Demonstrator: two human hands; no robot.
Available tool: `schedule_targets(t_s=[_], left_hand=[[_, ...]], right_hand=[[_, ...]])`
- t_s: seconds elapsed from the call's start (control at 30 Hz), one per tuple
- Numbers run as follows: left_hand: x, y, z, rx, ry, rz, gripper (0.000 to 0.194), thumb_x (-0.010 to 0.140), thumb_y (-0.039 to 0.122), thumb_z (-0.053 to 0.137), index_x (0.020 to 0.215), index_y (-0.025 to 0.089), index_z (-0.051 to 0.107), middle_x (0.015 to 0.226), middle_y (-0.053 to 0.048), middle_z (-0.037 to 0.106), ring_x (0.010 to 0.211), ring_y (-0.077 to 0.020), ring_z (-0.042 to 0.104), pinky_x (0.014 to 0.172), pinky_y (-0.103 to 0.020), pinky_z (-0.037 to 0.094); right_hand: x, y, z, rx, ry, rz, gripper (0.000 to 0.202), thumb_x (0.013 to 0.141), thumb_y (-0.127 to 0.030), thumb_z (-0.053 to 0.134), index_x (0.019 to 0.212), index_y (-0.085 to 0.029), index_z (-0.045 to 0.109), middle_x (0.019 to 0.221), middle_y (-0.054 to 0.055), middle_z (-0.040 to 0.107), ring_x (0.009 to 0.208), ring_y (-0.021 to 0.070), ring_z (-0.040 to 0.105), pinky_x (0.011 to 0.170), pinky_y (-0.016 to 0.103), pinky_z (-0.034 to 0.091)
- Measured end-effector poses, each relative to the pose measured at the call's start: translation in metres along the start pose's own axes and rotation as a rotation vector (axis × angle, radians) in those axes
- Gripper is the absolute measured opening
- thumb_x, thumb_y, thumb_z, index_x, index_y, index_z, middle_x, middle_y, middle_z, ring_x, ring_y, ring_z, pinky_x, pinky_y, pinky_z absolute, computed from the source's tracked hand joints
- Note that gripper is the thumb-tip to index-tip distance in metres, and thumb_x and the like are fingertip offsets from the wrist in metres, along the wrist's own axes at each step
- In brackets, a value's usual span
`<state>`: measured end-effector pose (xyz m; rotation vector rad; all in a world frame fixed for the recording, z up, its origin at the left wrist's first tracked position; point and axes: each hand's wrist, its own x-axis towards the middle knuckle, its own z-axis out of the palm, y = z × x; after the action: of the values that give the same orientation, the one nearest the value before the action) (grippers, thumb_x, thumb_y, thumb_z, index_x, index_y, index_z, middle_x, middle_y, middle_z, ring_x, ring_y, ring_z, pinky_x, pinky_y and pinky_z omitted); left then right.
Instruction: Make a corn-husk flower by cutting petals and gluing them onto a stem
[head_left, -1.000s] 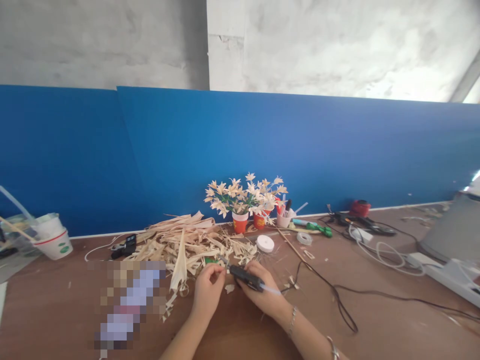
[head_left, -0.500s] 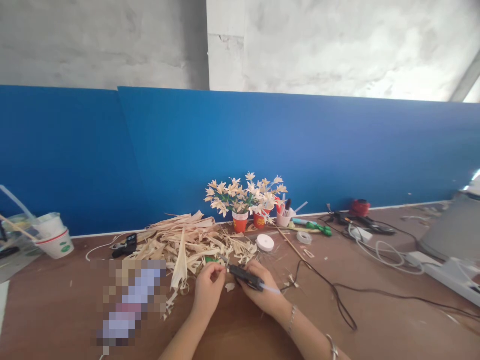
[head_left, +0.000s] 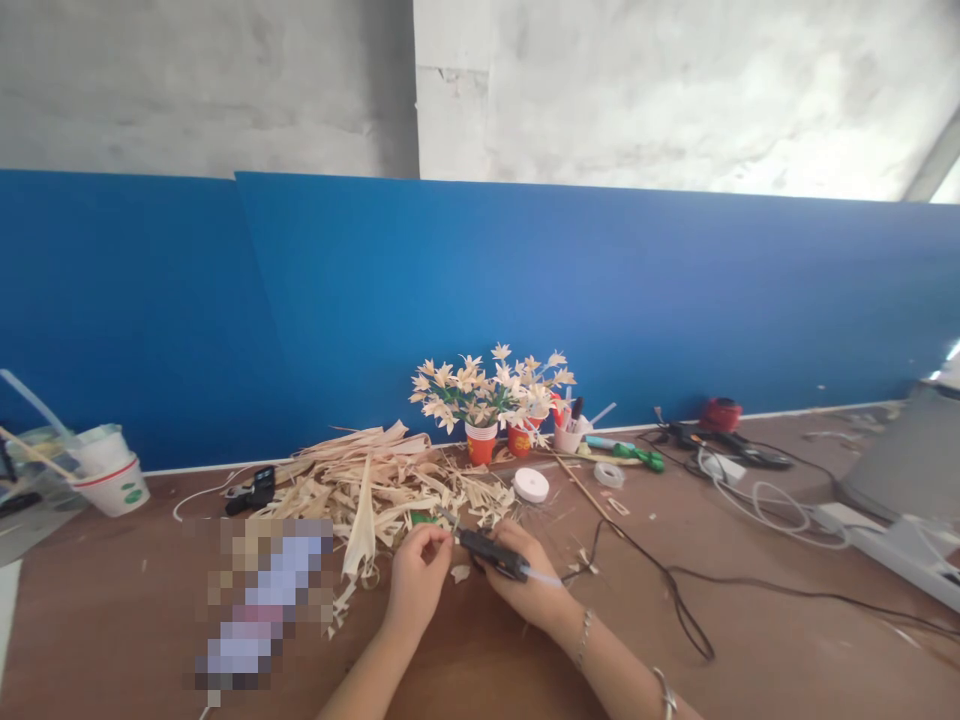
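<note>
My right hand (head_left: 521,570) is wrapped round a black hot glue gun (head_left: 493,554), with a clear glue stick (head_left: 544,577) poking out of its back end. The gun's nozzle points left, toward the fingertips of my left hand (head_left: 418,578). Thumb and forefinger of that hand are pinched together right by the nozzle; whatever they hold is too small to make out. Just beyond both hands spreads a heap of dried husk strips (head_left: 390,480). Between my wrists a small pale husk scrap (head_left: 460,573) lies on the table.
Cups of pale flowers (head_left: 481,440) stand behind the heap. A white tape roll (head_left: 531,486) and clear tape (head_left: 608,475) lie to their right. The gun's black cable (head_left: 675,590) crosses the table toward a power strip (head_left: 892,560). A paper cup (head_left: 112,485) is at far left.
</note>
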<state>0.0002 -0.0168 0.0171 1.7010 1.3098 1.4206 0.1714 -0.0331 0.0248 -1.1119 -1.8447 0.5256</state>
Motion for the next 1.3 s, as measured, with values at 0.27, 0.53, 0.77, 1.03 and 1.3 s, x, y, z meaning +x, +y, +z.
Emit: schedule_targets(t_s=[0.27,0.53,0.77,1.03,1.3], left_hand=[[-0.001,-0.002,0.0,0.019,-0.001,0.017,0.014,0.074,0.024,0.052,0.066,0.018,0.061,0.07,-0.003,0.062,0.069,-0.0183,0.057,0.065,-0.029,0.045],[-0.001,-0.003,0.0,0.008,0.0,0.015,0.015,0.075,0.025,0.052,0.067,0.018,0.062,0.072,-0.003,0.062,0.07,-0.0184,0.057,0.066,-0.029,0.046],[0.0,-0.003,0.001,-0.004,-0.005,0.027,0.016,0.076,0.027,0.052,0.068,0.018,0.062,0.074,-0.004,0.063,0.072,-0.0193,0.058,0.068,-0.03,0.046],[0.0,-0.003,-0.001,-0.033,-0.02,-0.066,0.02,0.074,0.035,0.055,0.069,0.018,0.064,0.064,-0.002,0.062,0.06,-0.0171,0.056,0.059,-0.027,0.044],[0.002,-0.004,0.002,-0.324,-0.052,-0.305,0.029,0.065,0.045,0.061,0.072,0.016,0.061,0.069,-0.005,0.067,0.053,-0.0174,0.061,0.041,-0.023,0.042]], right_hand=[[0.0,0.002,0.0,0.013,-0.004,-0.015,0.007,0.073,-0.015,0.055,0.066,-0.018,0.056,0.073,0.003,0.055,0.069,0.015,0.054,0.065,0.025,0.045],[0.0,0.0,0.0,0.0,0.001,0.009,0.007,0.073,-0.015,0.055,0.067,-0.018,0.055,0.073,0.003,0.055,0.069,0.0155,0.054,0.065,0.025,0.044],[0.0,-0.001,-0.001,-0.009,0.011,0.023,0.007,0.074,-0.018,0.056,0.067,-0.018,0.055,0.073,0.003,0.055,0.069,0.0154,0.055,0.064,0.025,0.044],[-0.002,-0.003,-0.02,-0.267,0.003,0.133,0.004,0.077,-0.023,0.052,0.078,-0.019,0.052,0.074,0.002,0.059,0.069,0.0166,0.057,0.062,0.024,0.041],[-0.004,0.032,-0.093,-0.778,0.053,0.786,0.037,0.078,-0.026,0.046,0.112,-0.012,0.043,0.098,0.016,0.063,0.088,0.0286,0.062,0.068,0.034,0.041]])
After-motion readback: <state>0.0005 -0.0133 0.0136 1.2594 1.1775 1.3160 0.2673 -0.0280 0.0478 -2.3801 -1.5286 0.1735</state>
